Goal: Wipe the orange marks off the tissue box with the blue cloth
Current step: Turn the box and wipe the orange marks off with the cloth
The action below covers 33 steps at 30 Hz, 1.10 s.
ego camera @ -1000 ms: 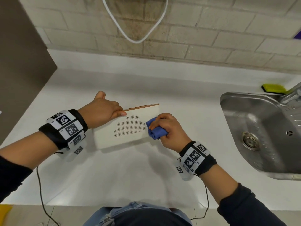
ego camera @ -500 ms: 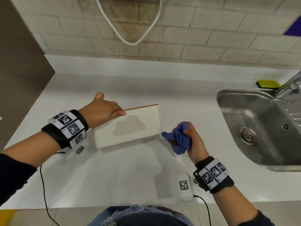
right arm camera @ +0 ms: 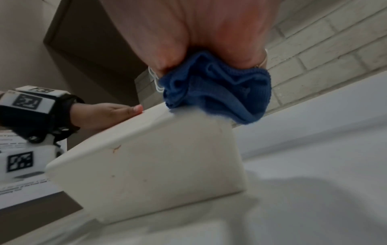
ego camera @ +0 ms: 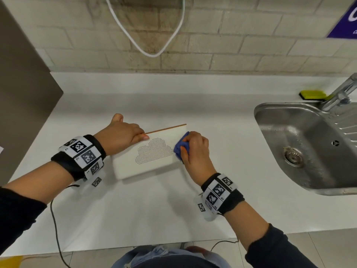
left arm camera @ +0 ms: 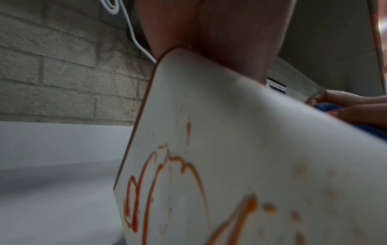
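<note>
A white tissue box (ego camera: 144, 169) with a dotted cloud on top lies on the white counter. My left hand (ego camera: 133, 135) presses flat on its left end, fingers straight, thumb out to the far side. My right hand (ego camera: 190, 147) grips the bunched blue cloth (ego camera: 180, 149) and presses it on the box's top right edge. In the left wrist view the box's side face (left arm camera: 230, 149) carries orange marks (left arm camera: 188, 174), with the cloth (left arm camera: 326, 107) far off at the right. The right wrist view has the cloth (right arm camera: 215, 89) on the box's corner (right arm camera: 157, 165), which bears only faint specks.
A steel sink (ego camera: 270, 113) with a faucet (ego camera: 340, 93) lies to the right, a yellow-green sponge (ego camera: 313, 94) behind it. A dark panel (ego camera: 23, 84) bounds the counter on the left. A white cable (ego camera: 144, 49) hangs on the brick wall.
My right hand lifted the cloth off the box to the right half a second ago and has now brought it back onto the box's right edge. The left hand stayed put.
</note>
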### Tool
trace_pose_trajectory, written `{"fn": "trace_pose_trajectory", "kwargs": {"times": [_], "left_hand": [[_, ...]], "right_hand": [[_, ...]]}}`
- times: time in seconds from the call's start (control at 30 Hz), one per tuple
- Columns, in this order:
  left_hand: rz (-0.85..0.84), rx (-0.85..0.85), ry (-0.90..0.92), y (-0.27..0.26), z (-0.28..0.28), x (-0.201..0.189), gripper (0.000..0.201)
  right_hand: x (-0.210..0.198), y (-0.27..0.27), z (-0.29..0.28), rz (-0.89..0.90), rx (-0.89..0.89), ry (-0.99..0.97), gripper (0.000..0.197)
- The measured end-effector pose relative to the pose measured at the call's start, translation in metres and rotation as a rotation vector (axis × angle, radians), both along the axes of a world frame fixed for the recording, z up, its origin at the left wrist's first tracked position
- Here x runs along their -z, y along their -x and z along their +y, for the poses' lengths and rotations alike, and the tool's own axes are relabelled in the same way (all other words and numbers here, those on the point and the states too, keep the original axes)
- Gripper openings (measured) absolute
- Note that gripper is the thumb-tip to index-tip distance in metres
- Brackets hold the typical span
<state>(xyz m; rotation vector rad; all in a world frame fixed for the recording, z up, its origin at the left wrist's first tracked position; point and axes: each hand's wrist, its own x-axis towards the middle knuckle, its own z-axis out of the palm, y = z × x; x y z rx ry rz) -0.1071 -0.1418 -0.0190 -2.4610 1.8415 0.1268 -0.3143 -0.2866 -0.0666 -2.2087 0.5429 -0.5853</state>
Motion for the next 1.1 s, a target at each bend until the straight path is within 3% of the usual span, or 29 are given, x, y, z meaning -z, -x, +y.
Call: {"fn": "trace_pose_trajectory", "kwargs": {"times": [0.2, 0.27, 0.33, 0.4, 0.53, 0.67, 0.73, 0.8, 0.87, 0.9, 0.97, 1.03, 1.1], "left_hand": [[0.054, -0.043, -0.078, 0.001, -0.006, -0.005, 0.069], [0.132, -0.132, -0.14, 0.007, -0.017, -0.009, 0.056], [0.195, -0.219, -0.161, 0.019, -0.029, -0.01, 0.048], [0.178, -0.232, -0.13, 0.032, -0.042, -0.007, 0.054], [0.181, -0.234, -0.083, 0.05, -0.066, -0.004, 0.063], [0.292, -0.22, -0.128, 0.054, -0.082, -0.006, 0.057], [0.335, -0.199, -0.132, 0.053, -0.08, -0.008, 0.055], [0.313, -0.181, -0.087, 0.052, -0.072, -0.013, 0.052], [0.281, -0.177, -0.02, 0.048, -0.061, -0.019, 0.054], [0.287, -0.182, 0.012, 0.043, -0.055, -0.022, 0.059], [0.335, -0.192, 0.081, 0.034, -0.042, -0.026, 0.076], [0.396, -0.211, 0.123, 0.027, -0.031, -0.027, 0.09], [0.427, -0.244, 0.127, 0.024, -0.023, -0.024, 0.087]], "right_hand": [[0.01, 0.048, -0.009, 0.276, -0.084, -0.005, 0.013], [0.004, 0.06, -0.011, 0.23, -0.015, -0.011, 0.009], [-0.004, 0.068, -0.009, 0.153, 0.014, -0.19, 0.011], [-0.008, 0.071, -0.008, 0.098, 0.05, -0.297, 0.012], [-0.01, 0.074, -0.014, 0.146, 0.094, -0.169, 0.016], [-0.007, 0.076, -0.019, 0.151, 0.044, -0.443, 0.012], [-0.004, 0.08, -0.023, 0.151, 0.024, -0.393, 0.017], [0.005, 0.089, -0.028, 0.188, 0.006, -0.198, 0.024], [0.007, 0.098, -0.027, 0.275, -0.065, -0.053, 0.009], [0.01, 0.101, -0.025, 0.349, -0.116, -0.012, 0.018], [0.018, 0.102, -0.026, 0.447, -0.178, 0.009, 0.055], [0.024, 0.096, -0.033, 0.546, -0.101, 0.027, 0.062], [0.028, 0.088, -0.04, 0.66, -0.017, -0.012, 0.067]]}}
